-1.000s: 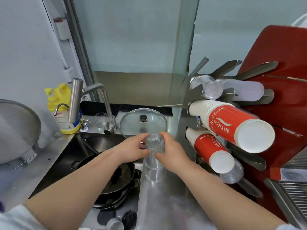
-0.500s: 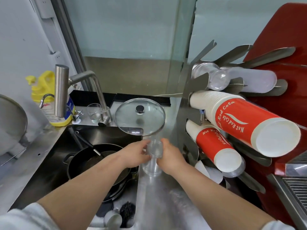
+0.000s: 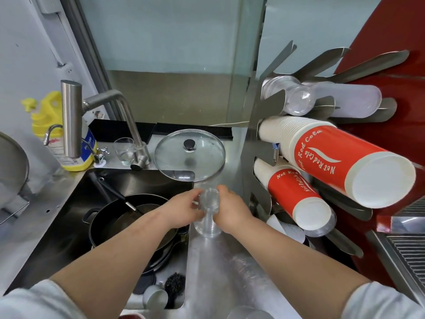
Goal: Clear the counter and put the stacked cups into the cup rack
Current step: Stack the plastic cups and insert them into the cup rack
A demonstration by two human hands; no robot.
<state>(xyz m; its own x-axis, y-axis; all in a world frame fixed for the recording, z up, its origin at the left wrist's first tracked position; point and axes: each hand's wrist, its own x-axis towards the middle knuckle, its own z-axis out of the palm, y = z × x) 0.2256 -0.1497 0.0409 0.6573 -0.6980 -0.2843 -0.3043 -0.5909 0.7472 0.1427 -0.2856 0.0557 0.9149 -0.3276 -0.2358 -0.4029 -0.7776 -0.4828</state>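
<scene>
A stack of clear plastic cups [image 3: 208,212] stands on the steel counter [image 3: 207,268] between the sink and the rack. My left hand [image 3: 184,209] grips its left side and my right hand [image 3: 230,211] grips its right side near the top. To the right stands the metal cup rack [image 3: 257,139] with angled prongs. It holds two sleeves of red and white paper cups [image 3: 333,157] [image 3: 296,199] and clear cups [image 3: 296,100] higher up. Another clear stack [image 3: 248,270] lies on the counter under my right forearm.
A glass pot lid [image 3: 189,155] rests behind the cups at the sink's corner. The sink [image 3: 69,226] on the left holds black pans [image 3: 128,217]. A faucet [image 3: 96,111], a small glass [image 3: 125,150] and a yellow bottle [image 3: 53,132] stand behind it. A red machine [image 3: 391,54] fills the right.
Both hands stay on the clear cup stack and have shifted slightly lower in view as the camera tilted and moved closer. The stack remains upright on the counter.
</scene>
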